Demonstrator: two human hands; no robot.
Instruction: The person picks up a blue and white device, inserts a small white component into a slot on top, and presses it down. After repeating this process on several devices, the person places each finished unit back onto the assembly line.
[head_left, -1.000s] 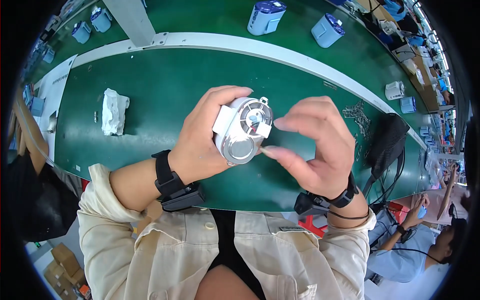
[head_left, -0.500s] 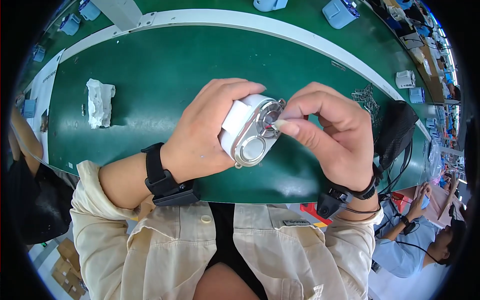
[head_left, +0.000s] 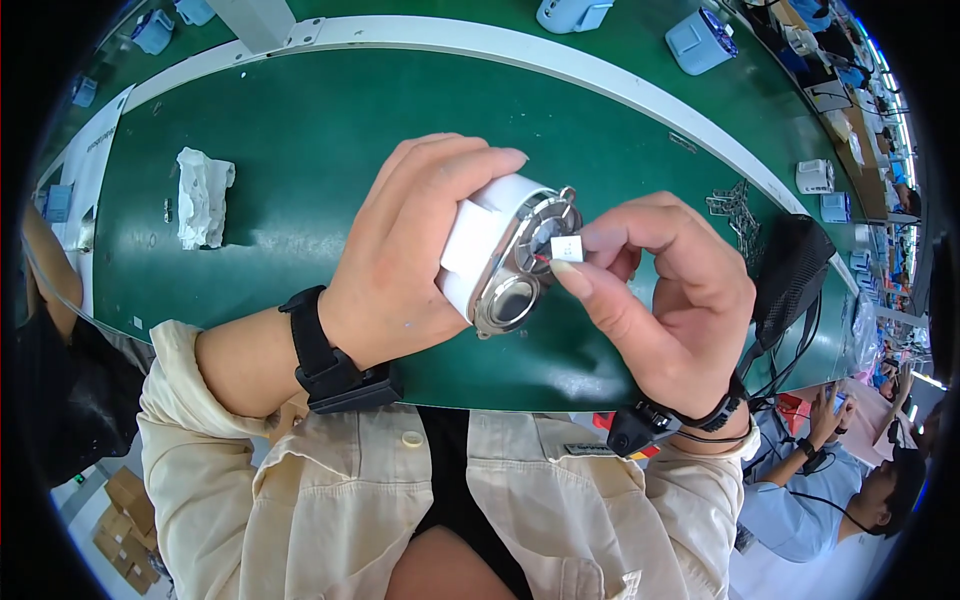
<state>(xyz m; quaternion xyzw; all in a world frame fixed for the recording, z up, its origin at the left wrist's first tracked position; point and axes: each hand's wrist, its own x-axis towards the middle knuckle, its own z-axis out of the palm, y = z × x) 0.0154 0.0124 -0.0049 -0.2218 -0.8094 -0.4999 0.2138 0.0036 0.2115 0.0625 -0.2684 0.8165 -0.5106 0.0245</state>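
Observation:
My left hand [head_left: 395, 250] is wrapped round a white plastic housing [head_left: 472, 240], held tilted above the green table. Its chrome face [head_left: 508, 300] carries two round fittings, the upper one ring-shaped with an opening in its middle. Thumb and forefinger of my right hand [head_left: 680, 290] pinch a small white square piece [head_left: 567, 249] with faint markings, right in front of that upper ring. Something thin, dark and red, like wires, shows between the piece and the ring. Whether the piece is fastened to them I cannot tell.
Crumpled white paper [head_left: 205, 200] lies on the left of the green table [head_left: 330, 130]. Small metal parts [head_left: 738, 215] are heaped at the right, by a black mesh pouch [head_left: 795, 265] with cables. Beyond a white rail [head_left: 420, 34] stand blue housings [head_left: 700, 42]. A co-worker [head_left: 800, 510] sits at the right.
The white square piece, mostly hidden before, now shows between my right fingertips. My right hand has shifted slightly down and right. The housing has turned a little in my left hand.

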